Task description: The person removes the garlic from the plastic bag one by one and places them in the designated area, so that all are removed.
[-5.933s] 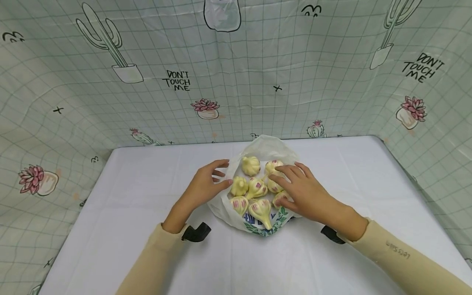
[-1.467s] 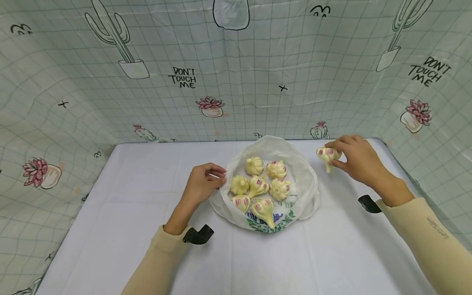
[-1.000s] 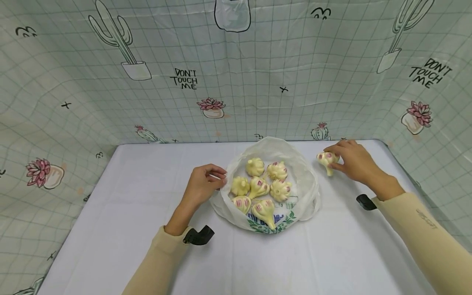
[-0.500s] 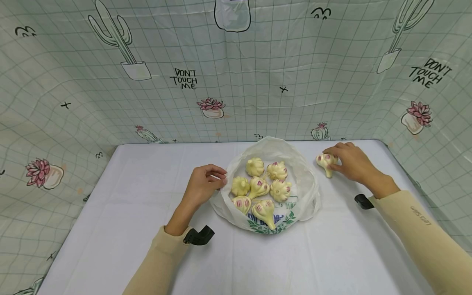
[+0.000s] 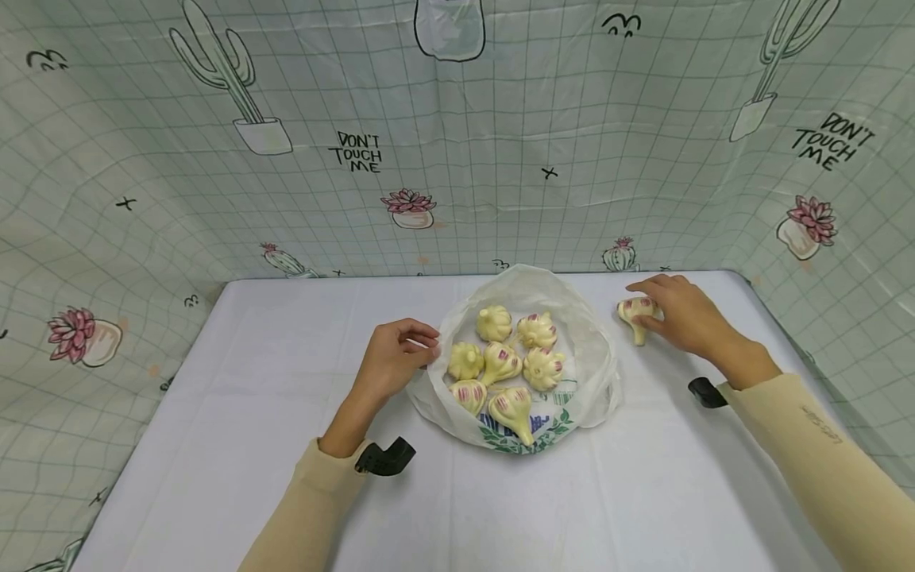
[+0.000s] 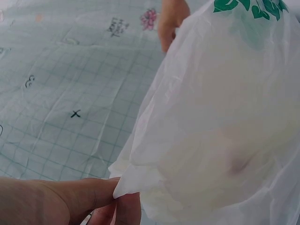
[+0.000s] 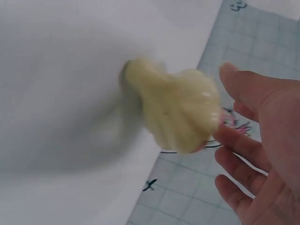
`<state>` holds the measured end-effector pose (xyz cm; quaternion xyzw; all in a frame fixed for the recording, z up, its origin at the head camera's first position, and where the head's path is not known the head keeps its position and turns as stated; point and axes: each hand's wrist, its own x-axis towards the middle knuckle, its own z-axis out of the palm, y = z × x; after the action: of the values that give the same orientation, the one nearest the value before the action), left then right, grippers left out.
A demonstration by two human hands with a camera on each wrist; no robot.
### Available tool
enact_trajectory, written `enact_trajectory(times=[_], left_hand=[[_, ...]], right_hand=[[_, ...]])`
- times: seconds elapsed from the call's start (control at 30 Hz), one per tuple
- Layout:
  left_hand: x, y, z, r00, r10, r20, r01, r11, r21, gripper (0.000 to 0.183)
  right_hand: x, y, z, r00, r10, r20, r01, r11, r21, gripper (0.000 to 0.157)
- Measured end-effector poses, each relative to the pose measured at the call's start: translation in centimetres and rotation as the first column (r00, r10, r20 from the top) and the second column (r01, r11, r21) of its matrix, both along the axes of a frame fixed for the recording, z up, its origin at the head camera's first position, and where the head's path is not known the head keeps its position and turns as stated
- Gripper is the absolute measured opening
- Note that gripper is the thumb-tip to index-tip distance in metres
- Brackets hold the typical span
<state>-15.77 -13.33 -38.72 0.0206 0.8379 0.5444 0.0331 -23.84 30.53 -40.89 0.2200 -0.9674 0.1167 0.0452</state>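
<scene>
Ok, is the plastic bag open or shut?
Open. The plastic bag gapes wide in the head view, with seven garlic bulbs visible inside.

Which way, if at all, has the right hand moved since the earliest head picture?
Yes, rightward and nearer the backdrop: the right hand, whose fingers reached left past the backdrop's round cactus print, now lies mostly to its right.

Tabletop (image 5: pixel 286 357) bare left of left hand (image 5: pixel 389 357); also bare between sleeves (image 5: pixel 300 500), low way in to bag (image 5: pixel 600 397). Bag sides ring garlic bulbs (image 5: pixel 503 361); mouth open, access from above. Inside, gap right of bulbs. Left hand blocks left rim. Small gap between bag and lone bulb (image 5: pixel 628 309); right hand (image 5: pixel 679 314) crowds bulb's right. Hanging cloth (image 5: pixel 486 159) closes back.
</scene>
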Motion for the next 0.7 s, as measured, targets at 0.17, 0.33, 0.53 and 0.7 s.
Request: enact_trajectory(times=[0.17, 0.33, 0.53, 0.7], left_hand=[[-0.1, 0.1, 0.1, 1.000, -0.004, -0.002, 0.004, 1.000, -0.002, 0.016], [-0.3, 0.2, 0.2, 1.000, 0.001, -0.003, -0.001, 1.000, -0.008, 0.017], [-0.2, 0.2, 0.2, 1.000, 0.005, 0.004, -0.005, 1.000, -0.002, 0.017], [-0.1, 0.3, -0.1, 1.000, 0.003, 0.004, -0.003, 1.000, 0.006, 0.017]], right_hand=[[0.9, -0.8, 1.3, 0.996, 0.026, -0.081, -0.029, 0.999, -0.028, 0.050], [2.3, -2.8, 2.9, 0.991, 0.069, -0.114, -0.074, 0.996, -0.045, 0.048], [4.1, -5.7, 3.8, 0.962, 0.201, -0.182, -0.215, 0.975, -0.059, 0.048], [5.4, -7.8, 3.3, 0.921, 0.313, -0.230, -0.327, 0.945, -0.026, 0.052]])
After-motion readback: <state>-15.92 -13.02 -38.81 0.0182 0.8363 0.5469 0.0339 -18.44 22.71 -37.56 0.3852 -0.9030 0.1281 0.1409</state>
